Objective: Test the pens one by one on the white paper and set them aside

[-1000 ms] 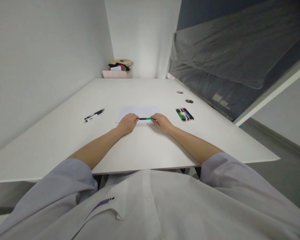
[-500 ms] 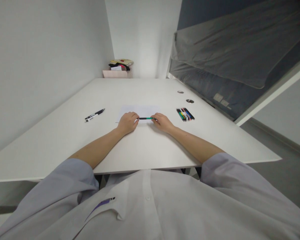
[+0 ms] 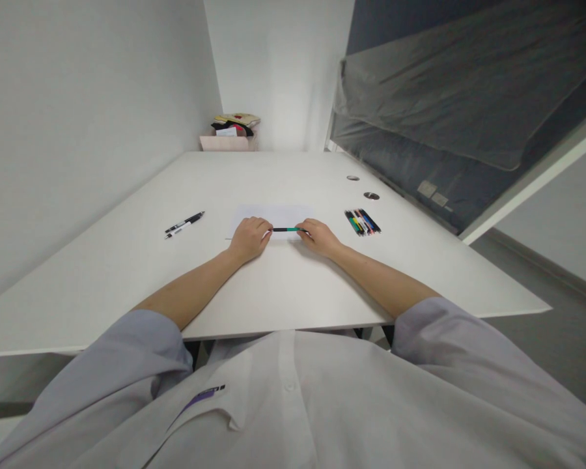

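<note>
A slim black-and-green pen (image 3: 286, 229) lies crosswise between my hands, over a sheet of white paper (image 3: 273, 212). My left hand (image 3: 250, 238) is closed on its black end. The green end is pinched in the fingers of my right hand (image 3: 318, 237). Both tips of the pen are partly covered by my fingers. Both wrists and forearms rest low over the white table, and the paper's near edge is partly hidden under my hands.
Two pens (image 3: 184, 224), one black and one mostly white, lie at the left. A row of several coloured pens (image 3: 362, 222) is at the right. Round cable holes (image 3: 371, 196) sit near the right edge. A box with cloth items (image 3: 228, 142) stands at the far end.
The view shifts very slightly. Both hands keep the pen in nearly the same place, with no clear change of grip.
</note>
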`<state>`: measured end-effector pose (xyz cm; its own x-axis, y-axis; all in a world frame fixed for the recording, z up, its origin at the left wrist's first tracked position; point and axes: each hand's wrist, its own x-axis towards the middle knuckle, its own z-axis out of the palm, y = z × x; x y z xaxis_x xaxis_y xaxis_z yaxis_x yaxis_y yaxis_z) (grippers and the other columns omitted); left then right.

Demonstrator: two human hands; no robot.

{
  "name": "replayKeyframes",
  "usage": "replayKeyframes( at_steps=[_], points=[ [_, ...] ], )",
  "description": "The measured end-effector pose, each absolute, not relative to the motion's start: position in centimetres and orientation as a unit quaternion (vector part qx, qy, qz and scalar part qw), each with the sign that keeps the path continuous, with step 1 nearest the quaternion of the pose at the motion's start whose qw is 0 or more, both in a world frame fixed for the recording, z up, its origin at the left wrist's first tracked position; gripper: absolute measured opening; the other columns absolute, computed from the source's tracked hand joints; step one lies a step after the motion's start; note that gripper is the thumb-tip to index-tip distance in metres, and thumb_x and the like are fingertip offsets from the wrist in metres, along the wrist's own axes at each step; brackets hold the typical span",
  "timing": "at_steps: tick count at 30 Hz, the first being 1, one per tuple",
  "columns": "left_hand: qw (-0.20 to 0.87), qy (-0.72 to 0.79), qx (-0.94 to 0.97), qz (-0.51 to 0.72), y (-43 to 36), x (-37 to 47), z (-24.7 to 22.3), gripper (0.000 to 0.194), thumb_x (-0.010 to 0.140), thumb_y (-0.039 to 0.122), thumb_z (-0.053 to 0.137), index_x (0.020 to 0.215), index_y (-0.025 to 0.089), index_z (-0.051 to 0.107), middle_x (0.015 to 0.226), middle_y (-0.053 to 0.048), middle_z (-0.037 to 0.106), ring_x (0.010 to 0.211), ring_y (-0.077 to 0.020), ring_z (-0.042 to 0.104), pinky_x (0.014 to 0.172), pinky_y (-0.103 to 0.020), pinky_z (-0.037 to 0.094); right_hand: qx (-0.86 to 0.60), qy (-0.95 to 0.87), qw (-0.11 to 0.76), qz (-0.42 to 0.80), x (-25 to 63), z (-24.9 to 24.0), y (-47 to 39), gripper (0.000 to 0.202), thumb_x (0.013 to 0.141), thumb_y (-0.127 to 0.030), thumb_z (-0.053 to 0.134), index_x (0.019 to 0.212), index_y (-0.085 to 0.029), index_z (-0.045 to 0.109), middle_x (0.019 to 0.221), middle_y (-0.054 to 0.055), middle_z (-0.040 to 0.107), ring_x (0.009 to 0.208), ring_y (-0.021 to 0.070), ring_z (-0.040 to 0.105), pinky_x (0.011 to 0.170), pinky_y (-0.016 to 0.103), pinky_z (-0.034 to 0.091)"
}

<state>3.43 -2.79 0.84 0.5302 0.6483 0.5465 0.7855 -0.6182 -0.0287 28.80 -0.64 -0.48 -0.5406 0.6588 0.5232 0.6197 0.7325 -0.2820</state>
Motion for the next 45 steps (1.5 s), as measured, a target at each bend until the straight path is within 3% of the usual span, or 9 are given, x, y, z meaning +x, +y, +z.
replayKeyframes(
  at_steps=[10,20,26,31,38,45],
  points=[
    [0.132,-0.409,-0.867,-0.254,-2.59,3.33,0.63,0.03,0.097,0.025,0.045,0.111,0.015,0.069,0.11,-0.013,0.072,0.102,-0.0285,0.062,0.089,-0.045,0.044,-0.362,-0.88,0.307,0.039,28.6,-0.45,-0.91,0.023,0.094,-0.021,0.05,0.103,-0.016,0.071,0.089,0.01,0.066,0.082,0.0205,0.057,0.078,0.031,0.043],
    [0.126,-0.403,-0.875,-0.236,-2.45,3.27,0.39,0.028,0.095,0.027,0.048,0.107,0.015,0.071,0.109,-0.013,0.072,0.102,-0.0287,0.062,0.089,-0.045,0.046,-0.358,-0.881,0.307,0.037,28.65,-0.45,-0.92,0.026,0.094,-0.022,0.049,0.103,-0.016,0.072,0.088,0.01,0.066,0.083,0.0211,0.057,0.078,0.032,0.043],
    [0.125,-0.405,-0.869,-0.256,-2.43,3.23,0.45,0.033,0.096,0.027,0.046,0.119,0.014,0.066,0.111,-0.014,0.071,0.104,-0.0282,0.062,0.089,-0.044,0.047,-0.363,-0.88,0.303,0.042,28.63,-0.35,-1.0,0.024,0.094,-0.021,0.049,0.102,-0.016,0.071,0.088,0.009,0.066,0.08,0.0203,0.056,0.077,0.031,0.043],
    [0.124,-0.403,-0.869,-0.26,-2.6,3.31,0.59,0.029,0.097,0.027,0.045,0.106,0.015,0.069,0.101,-0.014,0.071,0.096,-0.0271,0.062,0.087,-0.043,0.047,-0.369,-0.877,0.304,0.044,28.69,-0.3,-0.99,0.023,0.093,-0.021,0.05,0.101,-0.016,0.071,0.087,0.009,0.066,0.079,0.0196,0.057,0.076,0.03,0.042],
    [0.106,-0.404,-0.877,-0.239,-2.48,3.2,0.46,0.031,0.095,0.028,0.046,0.105,0.015,0.072,0.103,-0.015,0.072,0.098,-0.0283,0.063,0.088,-0.046,0.048,-0.366,-0.877,0.307,0.05,28.61,-0.12,-1.24,0.024,0.093,-0.021,0.05,0.102,-0.017,0.072,0.086,0.008,0.066,0.079,0.0194,0.057,0.076,0.03,0.043],
    [0.099,-0.407,-0.871,-0.258,-2.24,3.01,0.23,0.037,0.097,0.028,0.042,0.118,0.015,0.069,0.102,-0.015,0.074,0.097,-0.0267,0.064,0.088,-0.044,0.048,-0.374,-0.874,0.306,0.056,28.72,0.1,-1.3,0.025,0.093,-0.022,0.049,0.101,-0.016,0.072,0.086,0.009,0.066,0.078,0.0198,0.056,0.076,0.031,0.043]
  ],
)
